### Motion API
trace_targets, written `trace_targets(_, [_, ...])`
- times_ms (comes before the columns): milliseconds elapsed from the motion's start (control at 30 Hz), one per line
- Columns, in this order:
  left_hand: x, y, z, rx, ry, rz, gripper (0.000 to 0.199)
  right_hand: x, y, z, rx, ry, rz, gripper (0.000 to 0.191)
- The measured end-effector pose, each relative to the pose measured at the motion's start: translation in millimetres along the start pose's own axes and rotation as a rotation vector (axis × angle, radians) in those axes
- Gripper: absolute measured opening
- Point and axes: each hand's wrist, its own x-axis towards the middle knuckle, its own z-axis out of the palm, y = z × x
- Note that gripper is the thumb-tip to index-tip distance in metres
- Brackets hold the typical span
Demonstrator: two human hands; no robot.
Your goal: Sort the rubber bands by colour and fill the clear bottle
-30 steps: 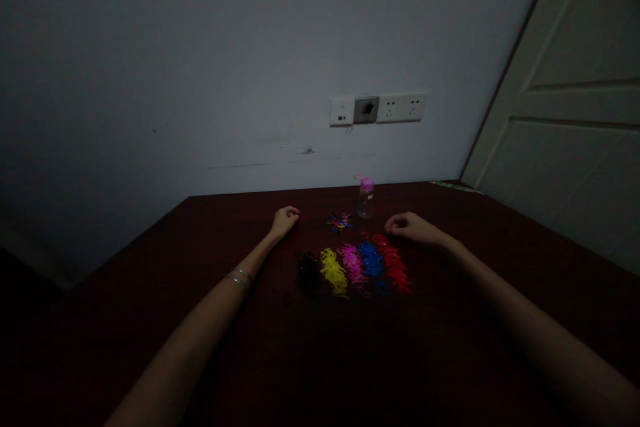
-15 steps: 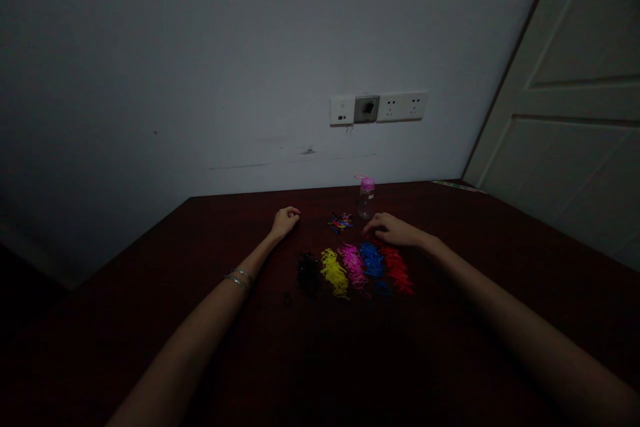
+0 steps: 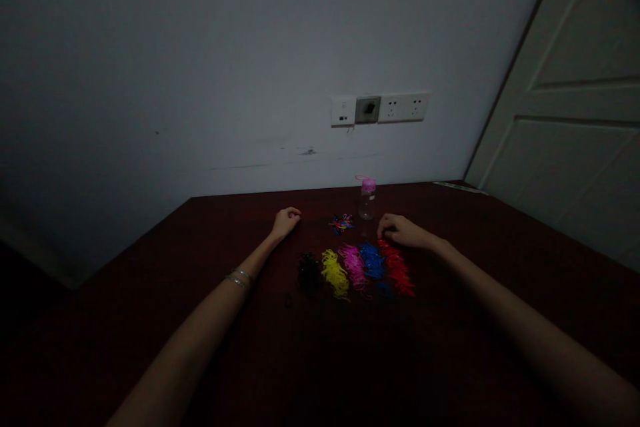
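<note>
Shifted rightward since the earlier frame, the right hand (image 3: 400,230) now stands at the far end of the red heap (image 3: 397,270), while the left hand (image 3: 286,221) stays put. Across the table (image 3: 165,240), black (image 3: 309,273), yellow (image 3: 335,273), pink (image 3: 354,263) and blue (image 3: 373,260) heaps of bands run left to right, red rightmost. Right fingers curl downward, close together; I cannot tell whether they pinch a red band. Left fingers curl loosely, nothing visible in them, left of the mixed pile (image 3: 341,223). Upright beyond the blue heap is the bottle (image 3: 367,203); the mixed pile lies just left of it. Sorting by colour seems in hand, at the red heap; the next move probably calls for freeing one band from the mixed pile.
</note>
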Motion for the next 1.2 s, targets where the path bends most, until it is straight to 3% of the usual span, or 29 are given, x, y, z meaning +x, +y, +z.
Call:
trace_targets(233, [1.2,1.2,1.7,0.032,-0.043,0.022,0.025,-1.2,18.4,15.3,0.127,0.220,0.165,0.022])
trace_targets(400, [4.4,2.2,4.9,-0.072,-0.069,0.087,0.025,0.3,26.3,28.5,0.162,0.330,0.249,0.022])
trace_targets(600, [1.9,21.9,14.1,-0.116,-0.110,0.163,0.026,-1.6,24.0,29.0,0.159,0.346,0.287,0.023])
trace_targets(833, [4.9,48.4,24.9,-0.046,-0.356,0.215,0.023,-4.4,20.0,27.6,0.166,0.345,0.299,0.023])
trace_targets(1033, [7.2,56.4,27.0,-0.134,-0.524,0.193,0.023,-4.0,19.2,27.5,0.159,0.339,0.300,0.023])
trace_targets(1200, [6.4,55.1,30.7,-0.107,-0.540,0.178,0.027,-3.9,18.8,27.6,0.143,0.331,0.306,0.023])
